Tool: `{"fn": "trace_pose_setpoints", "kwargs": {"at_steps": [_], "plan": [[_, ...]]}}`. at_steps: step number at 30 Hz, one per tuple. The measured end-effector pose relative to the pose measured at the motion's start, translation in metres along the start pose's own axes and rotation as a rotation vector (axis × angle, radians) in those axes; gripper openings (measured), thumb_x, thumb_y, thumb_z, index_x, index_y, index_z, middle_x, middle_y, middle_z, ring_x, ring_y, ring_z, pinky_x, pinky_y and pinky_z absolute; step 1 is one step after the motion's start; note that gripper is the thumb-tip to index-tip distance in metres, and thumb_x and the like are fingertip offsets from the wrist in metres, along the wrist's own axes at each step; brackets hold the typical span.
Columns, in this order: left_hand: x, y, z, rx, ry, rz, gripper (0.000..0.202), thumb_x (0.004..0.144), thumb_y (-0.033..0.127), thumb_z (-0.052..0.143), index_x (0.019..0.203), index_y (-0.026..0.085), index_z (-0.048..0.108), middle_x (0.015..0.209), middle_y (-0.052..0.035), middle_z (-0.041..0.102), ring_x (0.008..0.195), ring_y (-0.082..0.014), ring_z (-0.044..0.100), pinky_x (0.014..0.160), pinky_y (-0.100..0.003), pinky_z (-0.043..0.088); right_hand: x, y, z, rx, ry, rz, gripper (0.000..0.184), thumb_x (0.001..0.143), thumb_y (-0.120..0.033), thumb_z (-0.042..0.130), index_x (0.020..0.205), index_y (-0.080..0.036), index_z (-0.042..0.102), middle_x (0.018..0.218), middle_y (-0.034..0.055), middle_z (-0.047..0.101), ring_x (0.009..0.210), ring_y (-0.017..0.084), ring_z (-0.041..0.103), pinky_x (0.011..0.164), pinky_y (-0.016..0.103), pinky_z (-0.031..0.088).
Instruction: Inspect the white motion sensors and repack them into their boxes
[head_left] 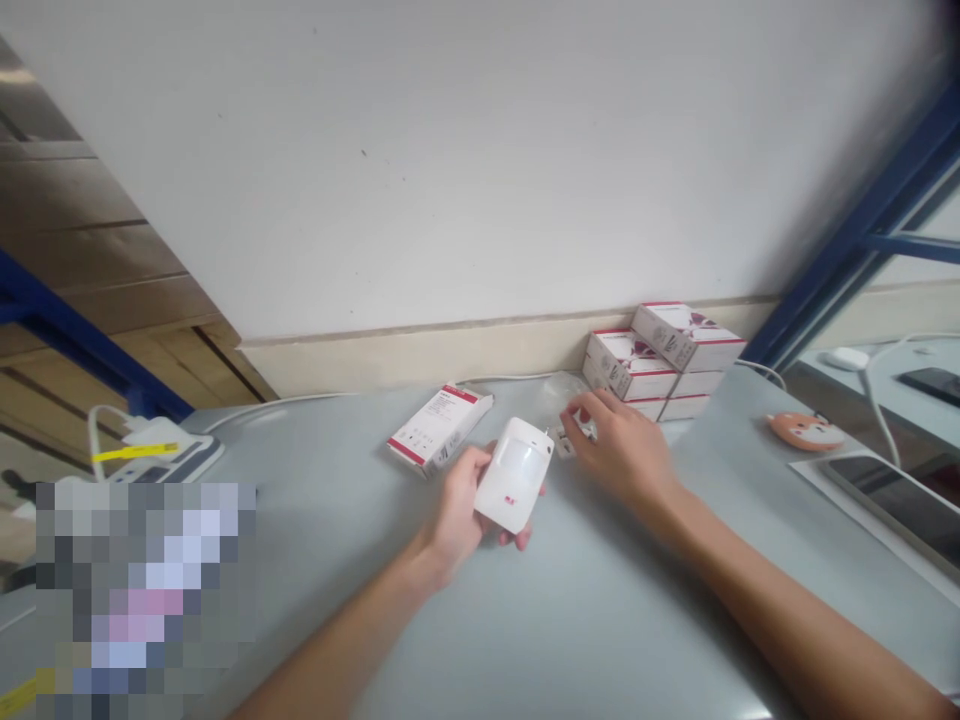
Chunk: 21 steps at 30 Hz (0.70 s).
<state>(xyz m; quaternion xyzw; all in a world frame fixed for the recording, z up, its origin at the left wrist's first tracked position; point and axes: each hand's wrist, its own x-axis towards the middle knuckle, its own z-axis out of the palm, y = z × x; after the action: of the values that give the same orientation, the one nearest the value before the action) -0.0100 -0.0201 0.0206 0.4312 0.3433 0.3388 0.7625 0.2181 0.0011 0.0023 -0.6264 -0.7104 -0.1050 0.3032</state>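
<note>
Sensor check: what has the left hand (448,515) got?

It's gripping a white passive infrared motion sensor (514,475), fingers curled round the back and the domed lens turned up, holding it over the middle of the counter (600,620).

And the right hand (619,450)?

Half-closed just beside the sensor on its far right side, curled over a small white plastic piece (564,442). I can't tell whether it has hold of that piece or is only touching it.

What's lying around them?

A white-and-red box (440,430) lies flat just left of the sensor. Farther back on the right, white-and-red cartons (652,360) sit stacked against the wall (420,180), with a clear plastic bag (561,385) beside them. A white cable (300,405) runs along the far edge.

Anything off to the right?

An orange fox-faced object (806,432), and nearer, a tablet (892,510).
</note>
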Motion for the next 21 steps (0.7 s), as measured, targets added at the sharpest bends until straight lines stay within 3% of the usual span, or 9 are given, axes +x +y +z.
{"fn": "trace_pose_setpoints", "kwargs": {"at_steps": [5,11,13,16,21], "plan": [[0.001,-0.007,0.002,0.069,0.010,0.059,0.040,0.098,0.042,0.033,0.113,0.017,0.061,0.092,-0.0096,0.076,0.048,-0.0176,0.066,0.049,-0.028,0.037,-0.003,-0.010,-0.004,0.135,0.033,-0.009,0.017,0.104,-0.037,0.058,0.100,-0.024,0.068,0.091,0.0020,0.072,0.061,0.016,0.058,0.059,0.031,0.035],[0.004,-0.012,-0.001,0.205,0.214,0.178,0.053,0.099,0.044,0.038,0.146,0.021,0.042,0.068,0.0010,0.066,0.048,-0.0191,0.063,0.049,-0.028,0.039,-0.009,-0.023,-0.006,0.282,0.017,0.034,0.016,0.104,-0.038,0.056,0.100,-0.026,0.066,0.091,0.0011,0.075,0.064,0.016,0.062,0.058,0.029,0.037],[0.001,-0.009,0.001,0.274,0.235,0.192,0.056,0.099,0.041,0.041,0.151,0.023,0.038,0.064,0.0027,0.063,0.050,-0.0191,0.062,0.050,-0.028,0.040,-0.009,-0.025,-0.007,0.344,-0.005,0.060,0.014,0.103,-0.036,0.056,0.100,-0.025,0.064,0.092,0.0012,0.076,0.065,0.016,0.064,0.059,0.029,0.040],[-0.005,-0.006,0.005,0.362,0.205,0.163,0.054,0.100,0.040,0.043,0.151,0.023,0.043,0.073,-0.0001,0.066,0.056,-0.0181,0.061,0.054,-0.028,0.043,-0.009,-0.027,-0.010,0.399,-0.028,0.075,0.013,0.102,-0.037,0.057,0.102,-0.026,0.063,0.091,0.0006,0.076,0.063,0.016,0.064,0.059,0.029,0.042],[-0.010,-0.007,0.010,0.478,0.245,0.220,0.050,0.103,0.039,0.047,0.151,0.028,0.050,0.110,-0.0079,0.071,0.068,-0.0171,0.059,0.062,-0.030,0.046,-0.013,-0.030,-0.013,0.436,-0.011,0.010,0.012,0.102,-0.035,0.056,0.103,-0.025,0.063,0.092,0.0022,0.075,0.061,0.015,0.062,0.059,0.030,0.042]]}}
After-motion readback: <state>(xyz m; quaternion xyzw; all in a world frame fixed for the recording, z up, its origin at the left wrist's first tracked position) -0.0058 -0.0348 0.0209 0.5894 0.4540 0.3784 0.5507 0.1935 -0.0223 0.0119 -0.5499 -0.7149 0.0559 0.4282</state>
